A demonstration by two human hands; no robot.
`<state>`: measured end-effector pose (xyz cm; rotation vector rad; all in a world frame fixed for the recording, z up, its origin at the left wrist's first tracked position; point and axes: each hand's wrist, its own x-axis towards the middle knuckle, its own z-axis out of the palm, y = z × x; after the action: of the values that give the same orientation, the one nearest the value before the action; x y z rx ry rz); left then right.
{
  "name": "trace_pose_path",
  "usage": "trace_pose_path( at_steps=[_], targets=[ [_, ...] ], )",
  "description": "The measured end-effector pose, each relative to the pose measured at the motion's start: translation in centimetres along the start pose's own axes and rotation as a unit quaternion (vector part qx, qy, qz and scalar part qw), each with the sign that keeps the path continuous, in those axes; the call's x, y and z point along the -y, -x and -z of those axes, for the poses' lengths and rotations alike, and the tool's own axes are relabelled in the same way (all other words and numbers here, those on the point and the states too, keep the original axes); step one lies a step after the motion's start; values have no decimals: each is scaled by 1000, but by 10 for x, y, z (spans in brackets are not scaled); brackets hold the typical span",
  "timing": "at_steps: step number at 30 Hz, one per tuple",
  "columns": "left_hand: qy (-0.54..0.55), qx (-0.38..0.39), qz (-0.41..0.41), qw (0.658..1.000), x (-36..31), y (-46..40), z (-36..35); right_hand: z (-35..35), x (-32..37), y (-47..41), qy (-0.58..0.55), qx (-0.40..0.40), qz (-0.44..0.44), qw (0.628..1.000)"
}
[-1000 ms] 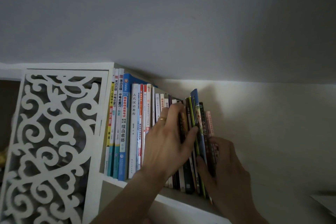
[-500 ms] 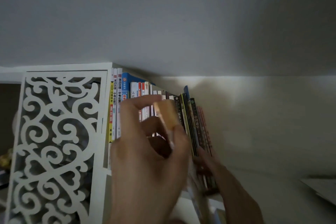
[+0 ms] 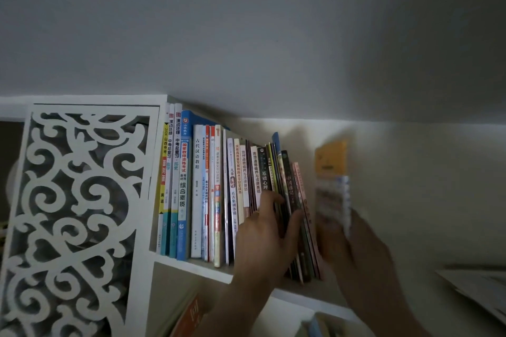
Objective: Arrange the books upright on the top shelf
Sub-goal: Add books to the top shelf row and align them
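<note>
- A row of books [image 3: 208, 194] stood upright on the top shelf [image 3: 191, 265], packed from the shelf's left end toward the middle, the rightmost few leaning slightly.
- One more book [image 3: 332, 186], its cover yellow at the top and blurred by motion, was held upright just right of the row, apart from it.
- The right hand [image 3: 356, 252] gripped that book from below, fingers curled round its lower part.
- The left hand [image 3: 269, 238] lay against the right end of the row, fingers spread over the dark spines and thumb hooked round the outer books, holding them.
- A white fretwork panel [image 3: 71, 213] with scroll cut-outs stood at the shelf's left.
- Lower down, near the bottom edge, more books [image 3: 189, 314] lay on a lower shelf.
- A pale wall [image 3: 410, 186] rose behind, under a grey ceiling [image 3: 246, 22].
</note>
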<state>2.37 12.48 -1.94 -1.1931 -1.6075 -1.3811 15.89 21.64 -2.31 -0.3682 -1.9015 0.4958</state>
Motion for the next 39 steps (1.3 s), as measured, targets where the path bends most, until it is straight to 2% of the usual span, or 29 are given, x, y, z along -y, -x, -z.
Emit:
trace_pose_path(
  at_steps=[2,5,11,15,19,22,25,28,32,34,36,39],
  targets=[
    [16,-20,0,1000,6,2,-7,-14,-3,-4,-115,74,-71,988],
    [51,-22,-3,998,15,10,-12,-22,-23,-14,-128,135,-85,979],
    [20,-30,-41,999,25,37,-29,-25,-33,-35,-172,153,-89,969],
    [13,-60,-27,998,30,39,-38,-34,-36,-33,-203,152,-127,959],
    [32,-76,-16,996,29,37,-38,-40,-27,-29,-145,87,-107,980],
    [42,-84,2,996,21,37,-33,-39,-24,-28,-111,78,-99,986],
    [63,-126,31,990,5,41,-26,-39,-22,-27,-64,66,-95,991],
    [58,-121,7,991,-6,39,-14,-39,-20,-25,-6,83,-71,994],
    [-78,-52,13,995,6,19,-12,-37,-5,-21,85,95,-44,991],
    [-170,-34,28,984,14,14,-16,-38,-1,-20,120,68,-36,990],
    [-264,-25,10,964,15,17,-20,-41,-2,-19,144,28,-26,989],
    [-281,-11,-18,959,0,13,-12,-42,-7,-19,138,8,-23,990]
  ],
)
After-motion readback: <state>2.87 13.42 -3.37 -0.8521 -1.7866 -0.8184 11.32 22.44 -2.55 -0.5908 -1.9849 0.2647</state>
